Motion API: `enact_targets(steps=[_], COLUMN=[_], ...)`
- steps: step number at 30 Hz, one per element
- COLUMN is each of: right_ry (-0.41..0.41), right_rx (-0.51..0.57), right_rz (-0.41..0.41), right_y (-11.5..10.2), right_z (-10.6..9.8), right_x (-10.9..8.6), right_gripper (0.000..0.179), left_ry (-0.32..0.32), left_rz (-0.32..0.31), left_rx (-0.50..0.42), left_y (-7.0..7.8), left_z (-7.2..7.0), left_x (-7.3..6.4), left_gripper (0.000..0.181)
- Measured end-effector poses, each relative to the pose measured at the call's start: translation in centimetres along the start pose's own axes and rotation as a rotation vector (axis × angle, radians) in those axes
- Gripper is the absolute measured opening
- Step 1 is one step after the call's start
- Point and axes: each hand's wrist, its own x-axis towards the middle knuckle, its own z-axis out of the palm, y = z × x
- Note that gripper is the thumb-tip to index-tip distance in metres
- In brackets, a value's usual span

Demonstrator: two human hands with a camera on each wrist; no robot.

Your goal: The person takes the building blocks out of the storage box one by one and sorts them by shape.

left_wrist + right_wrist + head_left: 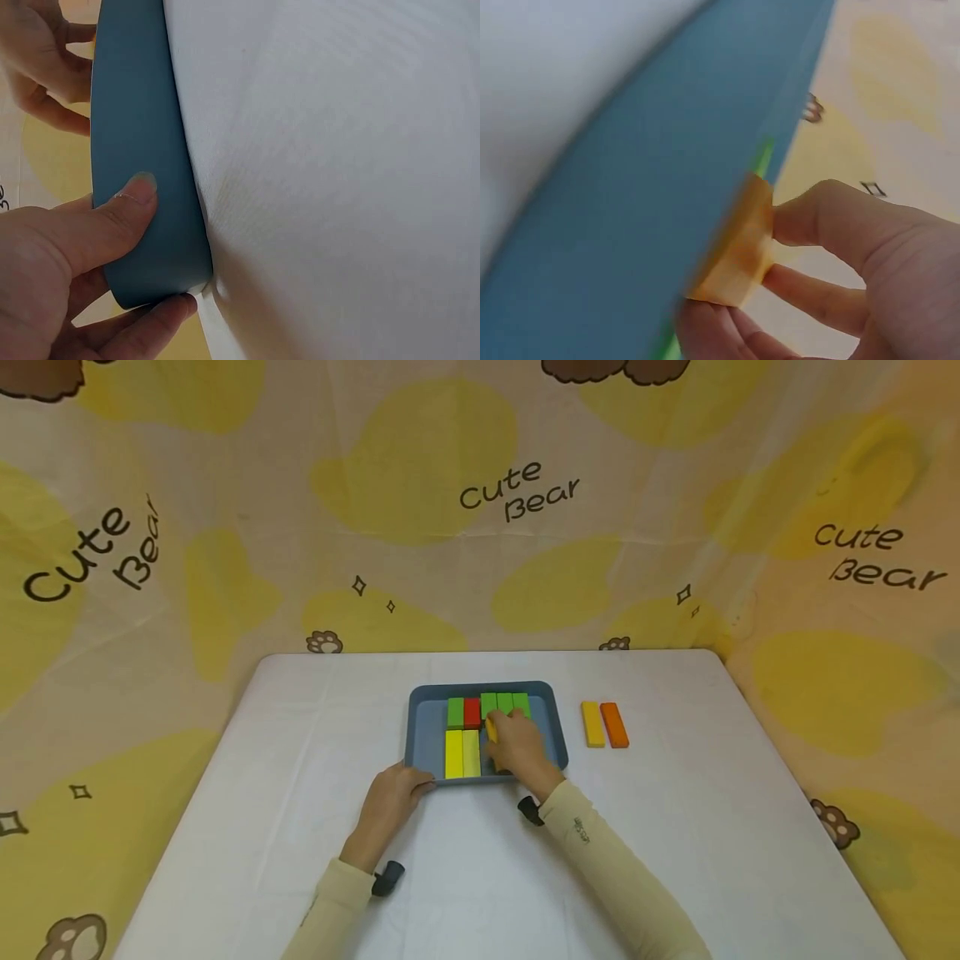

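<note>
A blue-grey tray lies on the white table, and my left hand grips its near left corner. In the left wrist view, the thumb presses the tray's outer wall while the fingers wrap round the corner. Over the right part of the tray, my right hand pinches a yellow-orange block between thumb and fingers. Two yellow blocks stand side by side in the near row, left of that hand. Behind them are a green block, a red block and three more green blocks, partly covered by the hand.
Right of the tray, a yellow block and an orange block lie on the table. A patterned cloth hangs behind the table and at its sides.
</note>
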Motion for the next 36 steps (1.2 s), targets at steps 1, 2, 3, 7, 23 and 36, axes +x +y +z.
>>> enact_targets(steps=[1,2,3,7,23,36], right_ry=[0.006,0.015,0.028,0.137,0.146,0.011], right_rx=[0.01,0.018,0.031,0.057,0.002,-0.05], right_rz=[0.007,0.012,0.017,-0.003,0.201,0.294], right_y=[0.1,0.2,0.3,1.8,12.7,19.5], right_z=[-0.5,-1.0,-1.6,-4.0,-8.9,-8.1], right_x=[-0.1,-0.2,-0.3,-0.7,-0.3,0.3], right_gripper=[0.053,0.054,0.054,0.053,0.054,0.052], left_ry=[0.0,0.0,-0.001,0.001,0.025,0.02], left_rz=[-0.001,-0.003,-0.004,-0.004,0.025,0.016], left_rx=[0.001,0.001,0.0,-0.004,0.006,0.014], left_y=[0.0,0.0,0.0,0.0,0.0,-0.3], left_z=[0.0,0.0,0.0,0.1,-0.2,0.2], left_x=[0.0,0.0,0.0,0.0,0.0,0.1], left_gripper=[0.011,0.011,0.011,0.011,0.009,0.009])
